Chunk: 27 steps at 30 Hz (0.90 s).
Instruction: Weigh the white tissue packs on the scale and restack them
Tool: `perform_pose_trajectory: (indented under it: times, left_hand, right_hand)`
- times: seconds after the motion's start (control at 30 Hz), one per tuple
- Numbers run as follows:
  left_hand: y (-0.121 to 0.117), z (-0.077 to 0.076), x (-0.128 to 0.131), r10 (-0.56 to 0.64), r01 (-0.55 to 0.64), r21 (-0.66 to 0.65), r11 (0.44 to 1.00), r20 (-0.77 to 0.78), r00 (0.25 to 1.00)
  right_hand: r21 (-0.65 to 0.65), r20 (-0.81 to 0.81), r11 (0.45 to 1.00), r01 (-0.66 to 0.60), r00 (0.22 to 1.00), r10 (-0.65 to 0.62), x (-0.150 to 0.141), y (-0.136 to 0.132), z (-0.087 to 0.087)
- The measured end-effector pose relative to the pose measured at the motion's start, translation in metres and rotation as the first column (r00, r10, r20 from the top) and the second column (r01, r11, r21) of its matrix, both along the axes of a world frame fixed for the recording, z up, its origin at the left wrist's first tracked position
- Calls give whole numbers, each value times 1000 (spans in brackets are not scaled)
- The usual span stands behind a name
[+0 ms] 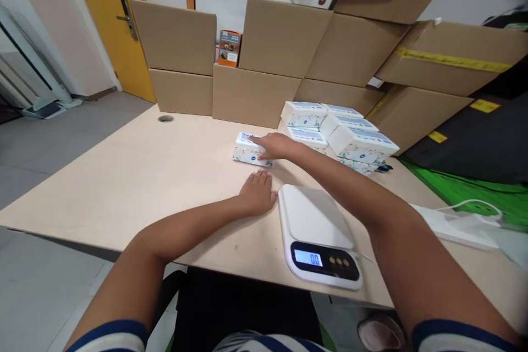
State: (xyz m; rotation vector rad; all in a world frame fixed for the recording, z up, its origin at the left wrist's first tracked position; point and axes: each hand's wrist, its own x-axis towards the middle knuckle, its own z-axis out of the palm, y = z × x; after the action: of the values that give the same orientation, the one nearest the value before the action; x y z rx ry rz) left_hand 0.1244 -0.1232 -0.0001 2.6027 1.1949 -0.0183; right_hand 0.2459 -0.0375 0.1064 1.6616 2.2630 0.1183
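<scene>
My right hand (275,146) reaches across the table and grips one end of a white tissue pack (246,152) printed with small blue flowers. Its thumb and fingers lie on the top and front of the pack, which sits on the tabletop. My left hand (258,192) rests flat on the table, palm down, just in front of the pack and holding nothing. Beside that hand stands a white kitchen scale (317,217); its lit display (308,258) reads 0.0 and its platform bears nothing.
Several more tissue packs (363,143) are stacked at the back right. Cardboard boxes (256,93) line the table's (124,176) rear edge, with a small orange box (229,48) among them. A white power strip (454,225) with a cable lies at the right.
</scene>
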Motion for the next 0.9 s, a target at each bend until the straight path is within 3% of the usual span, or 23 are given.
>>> perform_pose_trajectory:
  times: [0.17, 0.5, 0.67, 0.9]
  left_hand:
    - [-2, -4, -2, -14, 14, 7, 1000, 54, 998]
    - [-3, -11, -5, -106, 102, 45, 994, 97, 990]
    - [-4, -11, -7, -151, 143, 65, 988, 136, 979]
    - [-7, 5, -13, -146, 153, -27, 988, 162, 976]
  right_hand:
    - [45, -25, 996, -71, 997, 72, -45, 53, -17]
    - [125, -89, 992, -3, 996, 14, -98, 146, -30]
    - [114, -132, 993, 14, 991, 1, -103, 174, -40]
    - [96, -236, 995, 15, 972, 8, -107, 189, -46]
